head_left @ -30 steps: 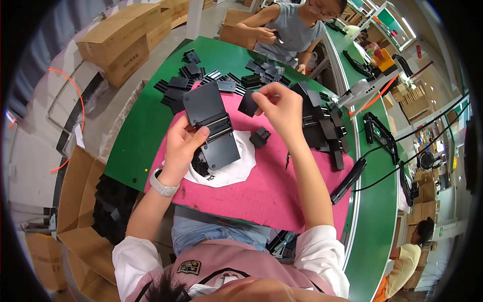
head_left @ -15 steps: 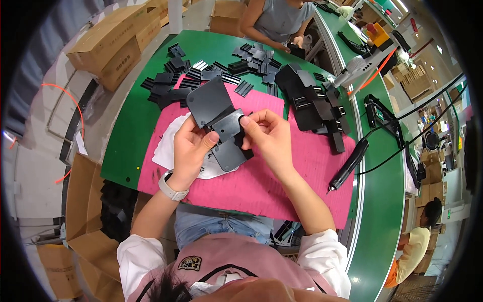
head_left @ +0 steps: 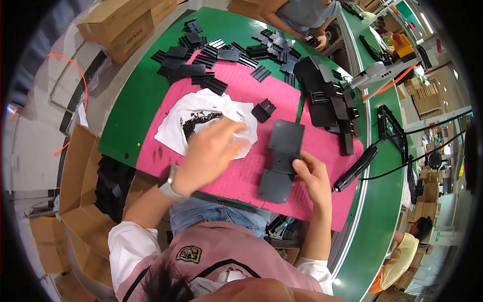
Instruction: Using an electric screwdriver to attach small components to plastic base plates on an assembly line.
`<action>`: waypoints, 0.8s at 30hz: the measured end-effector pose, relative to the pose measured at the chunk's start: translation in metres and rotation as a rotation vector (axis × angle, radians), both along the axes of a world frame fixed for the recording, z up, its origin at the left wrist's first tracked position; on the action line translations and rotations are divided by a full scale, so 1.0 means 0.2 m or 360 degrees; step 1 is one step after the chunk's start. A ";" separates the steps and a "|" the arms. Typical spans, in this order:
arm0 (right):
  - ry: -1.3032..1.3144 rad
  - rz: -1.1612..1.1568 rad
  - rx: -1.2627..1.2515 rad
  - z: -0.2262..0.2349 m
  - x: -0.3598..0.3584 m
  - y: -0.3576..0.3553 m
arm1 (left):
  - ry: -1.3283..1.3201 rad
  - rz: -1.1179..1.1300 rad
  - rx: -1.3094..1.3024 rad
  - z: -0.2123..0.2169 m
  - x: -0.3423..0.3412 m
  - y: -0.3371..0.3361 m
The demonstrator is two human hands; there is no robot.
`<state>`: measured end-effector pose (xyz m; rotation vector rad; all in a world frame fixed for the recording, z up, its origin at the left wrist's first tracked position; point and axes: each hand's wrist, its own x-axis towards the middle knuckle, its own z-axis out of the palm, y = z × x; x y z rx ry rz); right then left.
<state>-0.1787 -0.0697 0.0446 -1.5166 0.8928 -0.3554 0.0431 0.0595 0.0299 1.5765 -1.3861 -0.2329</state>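
My right hand point(head_left: 314, 180) grips the edge of a flat black plastic assembly point(head_left: 287, 137), made of wide plates joined by a narrower middle piece with a small hole. The assembly is above the pink mat point(head_left: 236, 189). My left hand point(head_left: 214, 153), blurred by motion, is over a white cloth point(head_left: 173, 116); its fingers are smeared, and whether they hold anything cannot be seen. On the cloth lies a pile of tiny black screws point(head_left: 195, 122). A small black bracket point(head_left: 263, 110) rests on the mat between the cloth and the assembly.
Loose black ribbed parts point(head_left: 216, 83) cover the far side of the green table point(head_left: 126, 116). Stacked black assemblies point(head_left: 322, 100) stand at right, near a corded black electric screwdriver point(head_left: 357, 167). A co-worker point(head_left: 307, 17) sits across. An open carton point(head_left: 80, 176) is at left.
My left hand has let go of the assembly and moved over the cloth, uncovering the screws. My right hand has carried the assembly right and turned it. The small bracket now shows on the mat.
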 end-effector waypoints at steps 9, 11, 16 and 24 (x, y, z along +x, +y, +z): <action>0.0790 -0.0223 -0.1230 -0.01 -0.05 -0.05 | -0.0716 0.0295 0.0366 -0.05 0.29 0.04; 0.0836 -0.0259 -0.1411 -0.01 -0.07 -0.07 | -0.0776 0.0243 0.0393 -0.06 0.28 0.04; 0.0641 -0.0703 -0.1717 0.03 -0.29 -0.14 | -0.0477 0.0425 0.0163 -0.07 0.27 0.04; 0.1821 -0.1140 -0.1537 -0.07 -0.56 -0.43 | -0.0490 0.0374 0.0093 -0.05 0.28 0.00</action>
